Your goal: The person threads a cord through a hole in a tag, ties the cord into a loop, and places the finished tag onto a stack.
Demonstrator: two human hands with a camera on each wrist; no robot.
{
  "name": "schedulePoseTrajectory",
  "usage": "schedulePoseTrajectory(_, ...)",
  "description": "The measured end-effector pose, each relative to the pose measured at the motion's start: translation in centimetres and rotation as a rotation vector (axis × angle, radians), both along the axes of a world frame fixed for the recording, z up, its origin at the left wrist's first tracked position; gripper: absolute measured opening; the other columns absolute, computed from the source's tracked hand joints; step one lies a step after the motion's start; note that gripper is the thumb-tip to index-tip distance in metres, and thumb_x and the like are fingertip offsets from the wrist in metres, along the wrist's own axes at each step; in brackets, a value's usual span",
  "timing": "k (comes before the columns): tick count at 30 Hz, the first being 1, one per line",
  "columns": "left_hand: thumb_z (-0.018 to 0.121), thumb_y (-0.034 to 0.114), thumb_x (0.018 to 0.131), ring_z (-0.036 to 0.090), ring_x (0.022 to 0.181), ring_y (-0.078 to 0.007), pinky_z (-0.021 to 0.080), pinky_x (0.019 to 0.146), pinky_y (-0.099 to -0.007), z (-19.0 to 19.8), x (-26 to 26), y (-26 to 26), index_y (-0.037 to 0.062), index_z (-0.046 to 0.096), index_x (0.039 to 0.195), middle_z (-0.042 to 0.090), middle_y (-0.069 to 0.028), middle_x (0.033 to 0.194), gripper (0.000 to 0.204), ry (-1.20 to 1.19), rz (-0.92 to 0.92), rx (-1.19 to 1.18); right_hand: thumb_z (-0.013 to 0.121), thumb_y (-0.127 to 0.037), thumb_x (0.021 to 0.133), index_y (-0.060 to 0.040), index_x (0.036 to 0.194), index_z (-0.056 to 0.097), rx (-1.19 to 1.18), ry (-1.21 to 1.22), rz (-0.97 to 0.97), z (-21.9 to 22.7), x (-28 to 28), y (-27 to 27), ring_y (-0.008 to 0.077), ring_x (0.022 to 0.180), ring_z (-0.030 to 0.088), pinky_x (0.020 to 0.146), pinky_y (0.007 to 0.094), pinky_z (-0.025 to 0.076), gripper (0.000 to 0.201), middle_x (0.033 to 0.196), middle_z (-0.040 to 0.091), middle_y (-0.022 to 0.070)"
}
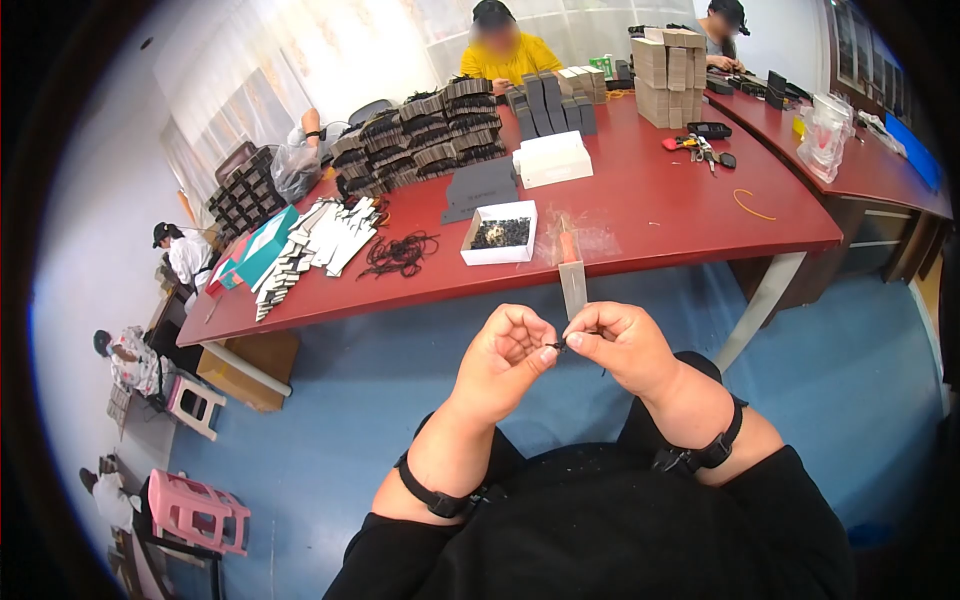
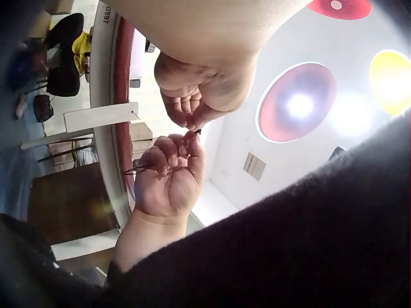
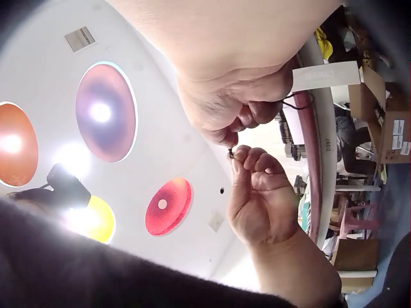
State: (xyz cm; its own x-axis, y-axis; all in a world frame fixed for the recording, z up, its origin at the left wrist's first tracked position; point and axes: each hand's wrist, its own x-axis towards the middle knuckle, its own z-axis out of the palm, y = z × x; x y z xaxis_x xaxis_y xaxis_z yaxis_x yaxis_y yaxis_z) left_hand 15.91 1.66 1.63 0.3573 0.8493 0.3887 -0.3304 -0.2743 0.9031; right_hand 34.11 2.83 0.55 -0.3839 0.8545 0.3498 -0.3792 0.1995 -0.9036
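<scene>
In the head view my left hand (image 1: 505, 360) and right hand (image 1: 625, 348) meet just in front of the table edge, fingertips nearly touching. Between them is a thin black cord (image 1: 559, 345) with a small dark piece at its end. Thumb and forefinger of each hand pinch it. A loop of the cord (image 2: 138, 170) trails out behind the right hand's fingers in the left wrist view. Just beyond the hands, a long pale card tag (image 1: 572, 288) sticks out over the table edge, with a small hole near one end in the left wrist view.
A white box (image 1: 468, 251) of small black pieces stands on the red table (image 1: 680, 235). Nearby lie a tangle of black cords (image 1: 398, 254), white tags (image 1: 325, 237) and stacked bundles of tags (image 1: 420, 145). Keys (image 1: 703, 152) lie right. Other people sit around the room.
</scene>
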Motion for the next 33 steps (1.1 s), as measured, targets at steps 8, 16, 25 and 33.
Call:
schedulePoseTrajectory(8, 0.059, -0.007, 0.08, 0.052, 0.079, -0.0091, 0.044, 0.069, -0.0217, 0.2, -0.2, -0.5, 0.0057, 0.045, 0.098, 0.055, -0.006, 0.09, 0.026, 0.095, 0.007, 0.063, 0.063, -0.006, 0.083, 0.0006, 0.087, 0.061, -0.011, -0.042, -0.043, 0.1, 0.0, -0.5, 0.0023, 0.068, 0.046, 0.06, 0.0168, 0.037, 0.008, 0.077, 0.057, -0.0008)
schedulePoseTrajectory(16, 0.059, -0.007, 0.081, 0.05, 0.077, -0.0088, 0.042, 0.067, -0.0213, -0.2, -0.2, -0.4, 0.0072, 0.041, 0.092, 0.054, -0.0074, 0.088, 0.025, 0.122, 0.02, 0.134, 0.061, -0.005, 0.084, -0.0003, 0.088, 0.058, 0.067, 0.057, -0.094, -0.5, -0.2, -0.5, 0.001, 0.067, 0.045, 0.06, 0.0164, 0.037, 0.006, 0.075, 0.054, -0.003)
schedulePoseTrajectory(25, 0.059, -0.005, 0.081, 0.051, 0.08, -0.0091, 0.042, 0.07, -0.022, -0.1, -0.2, -0.7, 0.0062, 0.042, 0.093, 0.055, -0.006, 0.087, 0.024, 0.097, 0.011, 0.095, 0.06, -0.013, 0.087, -0.0043, 0.089, 0.058, 0.085, 0.106, -0.17, -0.3, 0.1, 0.2, 0.0008, 0.051, 0.033, 0.046, 0.0167, 0.025, 0.009, 0.063, 0.046, -0.0067)
schedulePoseTrajectory(33, 0.06, -0.003, 0.082, 0.053, 0.078, -0.0076, 0.044, 0.07, -0.0206, -0.1, -0.1, -0.5, 0.0035, 0.047, 0.11, 0.057, -0.0039, 0.087, 0.032, 0.235, 0.113, 0.111, 0.061, -0.011, 0.086, -0.0005, 0.091, 0.061, -0.01, 0.025, -0.209, -0.3, 0.2, 0.0, 0.001, 0.069, 0.046, 0.062, 0.0159, 0.038, 0.012, 0.076, 0.056, -0.0048)
